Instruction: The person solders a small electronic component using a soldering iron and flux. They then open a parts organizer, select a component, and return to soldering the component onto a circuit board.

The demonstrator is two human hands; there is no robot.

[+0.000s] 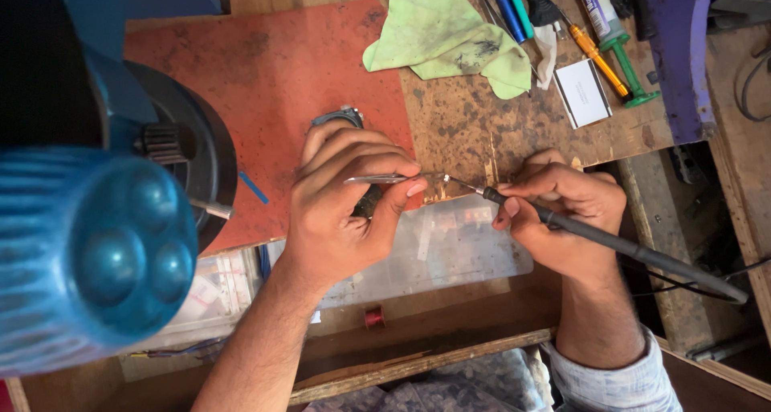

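A blue fan [88, 251] bulks at my left over the wooden bench [474, 131], where a red mat [273, 75] and a green rag [442, 34] lie. My right hand [566, 219] clenches a black soldering iron [626, 251], tip toward the tweezers [393, 178] pinched in my left hand [345, 211] at the mat's edge.

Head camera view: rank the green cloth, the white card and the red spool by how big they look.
1. Green cloth, largest.
2. White card.
3. Red spool, smallest; it lies lower than the bench top, so its true size is unsure.
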